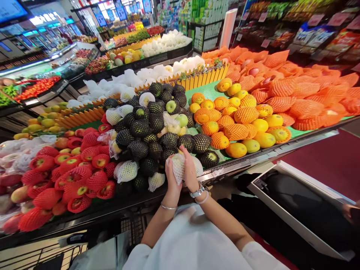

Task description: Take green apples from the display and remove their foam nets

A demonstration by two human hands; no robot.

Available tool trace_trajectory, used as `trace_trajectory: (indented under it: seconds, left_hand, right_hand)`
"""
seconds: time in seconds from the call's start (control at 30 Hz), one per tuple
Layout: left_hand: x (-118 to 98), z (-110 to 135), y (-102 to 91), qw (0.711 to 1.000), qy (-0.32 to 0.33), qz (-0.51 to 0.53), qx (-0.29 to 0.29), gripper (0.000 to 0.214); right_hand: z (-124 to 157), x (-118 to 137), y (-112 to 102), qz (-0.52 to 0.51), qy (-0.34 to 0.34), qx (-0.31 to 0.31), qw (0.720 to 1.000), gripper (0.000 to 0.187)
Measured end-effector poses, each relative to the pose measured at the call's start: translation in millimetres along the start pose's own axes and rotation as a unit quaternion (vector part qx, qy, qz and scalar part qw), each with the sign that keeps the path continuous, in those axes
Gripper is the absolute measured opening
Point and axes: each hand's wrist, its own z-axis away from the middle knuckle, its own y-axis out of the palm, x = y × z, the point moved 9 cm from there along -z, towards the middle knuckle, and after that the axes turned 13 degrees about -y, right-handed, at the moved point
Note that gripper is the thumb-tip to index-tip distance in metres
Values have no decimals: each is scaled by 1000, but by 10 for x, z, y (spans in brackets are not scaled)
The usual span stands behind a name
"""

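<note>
A fruit in a white foam net [179,167] is held between both my hands at the front edge of the display. My left hand [171,179] wraps its fingers round the left side of it. My right hand [190,169] closes on its right side; a watch and a bracelet sit on that wrist. Just behind the hands lies a heap of green apples in black nets [152,129]. A few more white-netted fruits [126,170] lie to the left.
Red-netted apples [70,168] fill the left of the stand, orange-netted fruit [239,123] the right, with a metal rim [253,159] in front. A white-edged dark bin [303,210] stands at the right. A cart's wire basket [42,255] is at bottom left.
</note>
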Motion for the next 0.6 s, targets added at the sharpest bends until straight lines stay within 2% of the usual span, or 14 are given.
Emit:
trace_trajectory:
  seconds: [0.07,0.13,0.2,0.27,0.33,0.4,0.47,0.53,0.6]
  left_hand:
    - [84,-58,-17,996,-69,49,2,36]
    - [73,-40,-57,994,-78,78,-11,38]
    - [-41,48,-104,997,-13,75,-24,38]
    - [-167,194,-103,996,77,36,-19,42]
    - [-224,332,-49,991,135,-16,0,49]
    - [-258,425,6,984,168,-65,13,54]
    - [-315,472,31,977,184,-105,14,52]
    - [-413,503,45,971,193,-135,28,56]
    - [-592,579,37,959,229,-163,42,70]
  right_hand:
    - [7,-121,-61,-68,41,-39,996,59]
    - [62,-233,-138,-122,85,-104,983,62]
    - [146,-228,-132,-139,94,-132,977,62]
    - [240,-111,-20,-130,69,-106,983,61]
    - [360,-9,116,-119,51,-77,989,59]
    - [474,-12,185,-124,62,-80,987,57]
    - [534,-84,157,-134,77,-112,982,54]
    - [513,-155,96,-132,80,-123,980,51]
    - [422,-157,25,-100,59,-106,988,49]
